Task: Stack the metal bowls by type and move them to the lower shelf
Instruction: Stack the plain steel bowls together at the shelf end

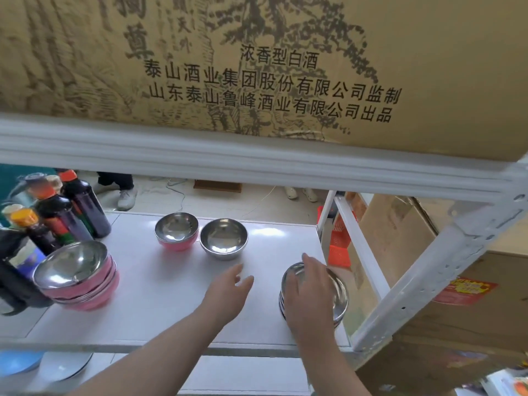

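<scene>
On the white shelf [160, 295] a stack of pink-sided metal bowls [78, 277] stands at the left. A single pink-sided bowl [176, 231] and a plain steel bowl [223, 238] sit side by side toward the back. At the right stands a stack of plain steel bowls [333, 295]; my right hand [307, 292] lies over its rim, fingers curled on the top bowl. My left hand [228, 291] hovers open over the shelf, in front of the single steel bowl and apart from it.
Dark sauce bottles [68, 212] crowd the back left. A big cardboard box [257, 67] fills the shelf above. White rack posts [428, 270] and more boxes [400, 238] stand to the right. Plates [57, 365] show on the level below.
</scene>
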